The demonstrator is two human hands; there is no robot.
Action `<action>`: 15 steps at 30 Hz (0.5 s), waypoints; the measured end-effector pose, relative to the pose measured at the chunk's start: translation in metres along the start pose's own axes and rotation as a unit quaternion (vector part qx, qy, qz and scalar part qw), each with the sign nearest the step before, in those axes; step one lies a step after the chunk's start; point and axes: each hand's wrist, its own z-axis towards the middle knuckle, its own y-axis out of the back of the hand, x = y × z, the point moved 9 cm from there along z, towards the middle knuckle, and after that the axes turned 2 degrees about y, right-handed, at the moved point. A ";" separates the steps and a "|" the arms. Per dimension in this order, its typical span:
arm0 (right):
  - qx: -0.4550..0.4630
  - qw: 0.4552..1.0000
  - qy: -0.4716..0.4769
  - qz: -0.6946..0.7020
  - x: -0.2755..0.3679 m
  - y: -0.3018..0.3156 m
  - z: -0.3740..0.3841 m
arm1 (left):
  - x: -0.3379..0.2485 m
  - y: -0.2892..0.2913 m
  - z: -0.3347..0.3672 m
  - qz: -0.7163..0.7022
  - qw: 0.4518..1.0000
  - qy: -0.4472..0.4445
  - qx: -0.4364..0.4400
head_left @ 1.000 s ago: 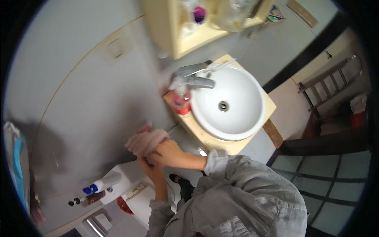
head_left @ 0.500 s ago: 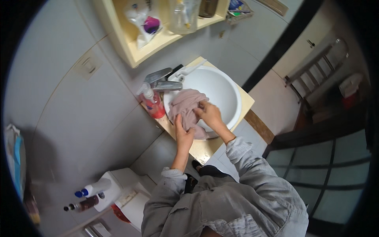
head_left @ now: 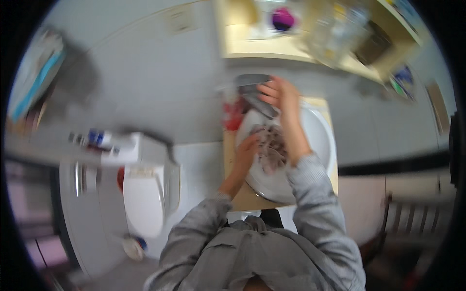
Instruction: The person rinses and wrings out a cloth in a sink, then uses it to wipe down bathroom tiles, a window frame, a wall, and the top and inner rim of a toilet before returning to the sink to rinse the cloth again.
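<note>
The left hand [head_left: 247, 148] touches the left edge of a crumpled pinkish cloth [head_left: 274, 151] in the white basin [head_left: 323, 140]; blur hides whether its fingers pinch. Beyond, the right hand [head_left: 285, 95], fingers slightly parted, is at the grey faucet [head_left: 249, 89], contact unclear.

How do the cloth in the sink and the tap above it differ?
The cloth is pinkish and crumpled, while the tap is grey and angular. The cloth lies inside the white sink; the tap stands at its far edge. The left hand is at the cloth, the right hand at the tap. Both have a hand close by.
</note>
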 end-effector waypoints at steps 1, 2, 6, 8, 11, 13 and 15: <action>0.028 0.999 0.038 -0.010 0.007 0.029 -0.004 | -0.006 -0.019 0.008 -0.093 0.995 0.019 -0.035; -0.034 0.998 0.024 -0.048 0.002 0.067 -0.009 | -0.011 -0.042 0.021 -0.184 0.980 0.028 -0.068; -0.073 0.987 -0.094 -0.108 -0.068 0.147 -0.019 | -0.016 -0.087 0.069 -0.335 0.938 0.065 -0.063; 0.026 0.982 -0.145 -0.114 -0.098 0.117 -0.034 | 0.041 -0.067 0.080 -0.453 0.887 0.057 -0.069; 0.169 0.948 -0.244 -0.119 -0.132 0.120 -0.006 | 0.023 -0.076 0.060 -0.269 0.942 0.115 -0.163; 0.263 0.917 -0.286 -0.091 -0.136 0.077 -0.015 | 0.021 -0.057 0.036 -0.260 0.935 0.109 -0.217; 0.240 0.935 -0.242 -0.096 -0.142 0.055 -0.020 | 0.034 -0.027 0.019 -0.087 0.953 0.049 -0.288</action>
